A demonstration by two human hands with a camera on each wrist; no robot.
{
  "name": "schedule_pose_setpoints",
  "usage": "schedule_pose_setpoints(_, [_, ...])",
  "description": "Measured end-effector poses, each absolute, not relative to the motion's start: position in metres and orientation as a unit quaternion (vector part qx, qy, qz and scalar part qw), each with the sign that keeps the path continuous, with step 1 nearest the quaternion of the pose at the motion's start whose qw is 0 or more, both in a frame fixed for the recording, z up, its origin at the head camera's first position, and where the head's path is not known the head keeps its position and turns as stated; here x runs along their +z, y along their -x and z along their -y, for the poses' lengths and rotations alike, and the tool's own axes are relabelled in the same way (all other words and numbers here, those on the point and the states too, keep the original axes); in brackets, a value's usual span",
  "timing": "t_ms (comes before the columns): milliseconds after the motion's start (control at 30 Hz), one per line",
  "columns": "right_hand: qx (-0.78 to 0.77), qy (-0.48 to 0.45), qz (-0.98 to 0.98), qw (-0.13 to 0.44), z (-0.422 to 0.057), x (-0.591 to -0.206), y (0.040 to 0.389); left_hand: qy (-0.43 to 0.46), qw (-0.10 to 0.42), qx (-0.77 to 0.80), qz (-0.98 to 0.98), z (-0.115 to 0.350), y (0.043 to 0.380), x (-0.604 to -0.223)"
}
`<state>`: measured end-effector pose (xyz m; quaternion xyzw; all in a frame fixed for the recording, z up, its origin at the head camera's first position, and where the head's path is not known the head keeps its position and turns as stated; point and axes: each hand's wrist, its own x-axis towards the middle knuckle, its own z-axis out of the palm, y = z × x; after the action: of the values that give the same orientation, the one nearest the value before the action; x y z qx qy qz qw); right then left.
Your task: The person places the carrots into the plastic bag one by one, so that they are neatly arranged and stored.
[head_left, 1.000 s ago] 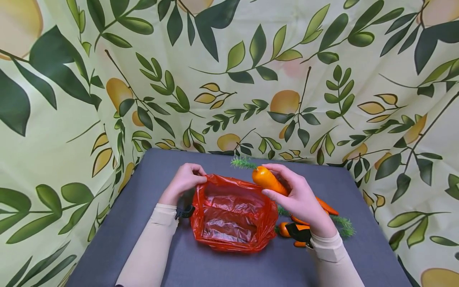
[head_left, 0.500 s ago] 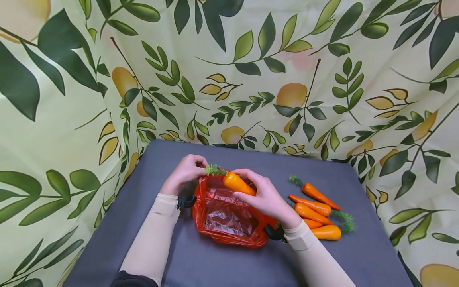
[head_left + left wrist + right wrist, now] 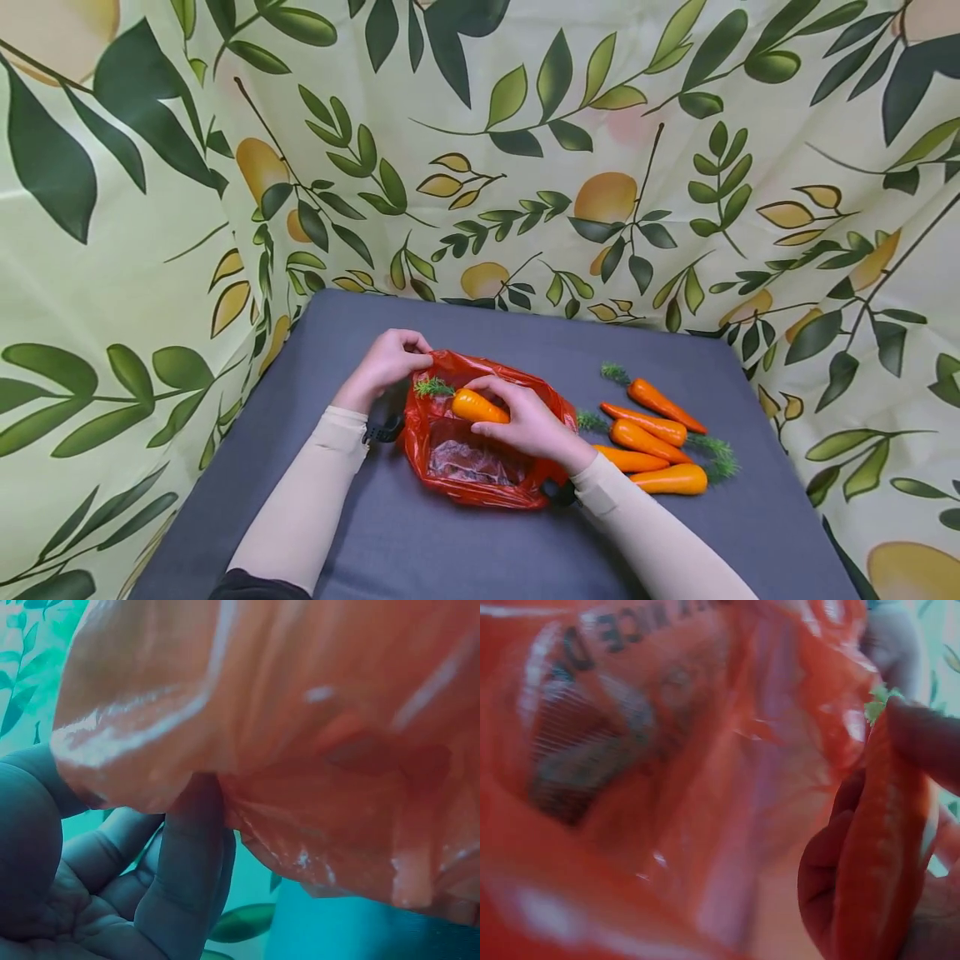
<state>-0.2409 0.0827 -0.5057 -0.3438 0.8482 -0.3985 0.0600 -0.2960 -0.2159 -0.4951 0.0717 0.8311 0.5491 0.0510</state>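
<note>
- Broadly, the counter (image 3: 450, 558) supports everything handled; its near edge is cut off.
- Red bag (image 3: 480, 500): located mid-counter, mouth upward and spread, presumably so the thin film cannot collapse. Its base is hidden.
- Loose carrots (image 3: 651, 442): five visible, grouped right of the red bag, probably for short reach. The right sleeve (image 3: 660, 525) appears to cover part of the nearest ones.
- Right hand (image 3: 532, 421): grip curled round the held carrot (image 3: 477, 407), thumb on the near side, apparently for secure carriage.
- Left hand (image 3: 390, 362): grip pinches the red bag's rear-left rim, seemingly to steady the mouth. Film masks one fingertip in the left wrist view.
- Held carrot: positioned over the mouth, fronds leftward, narrow end covered by the right hand. Its height relative to the rim cannot be determined.
- Lettering (image 3: 622, 634): on the film; blurred, only partly legible.
</note>
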Motion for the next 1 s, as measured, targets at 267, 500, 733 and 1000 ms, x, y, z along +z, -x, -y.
schedule_pose_setpoints(267, [-0.383,0.322,-0.863,0.071,-0.077,-0.526,0.245,-0.085,0.051,0.535,-0.839,0.217,0.294,-0.493])
schedule_pose_setpoints(500, [-0.360,0.308,-0.877,0.081,-0.079,-0.538,0.250,-0.092,0.055,0.542,-0.833,0.222,0.290,-0.493])
schedule_pose_setpoints(733, [-0.320,0.302,-0.894,0.089,-0.081,-0.551,0.255,-0.097,0.055,0.556,-0.824,0.225,0.286,-0.502])
schedule_pose_setpoints(1000, [-0.317,0.287,-0.899,0.088,-0.080,-0.550,0.252,-0.107,0.049,0.565,-0.816,0.231,0.281,-0.504])
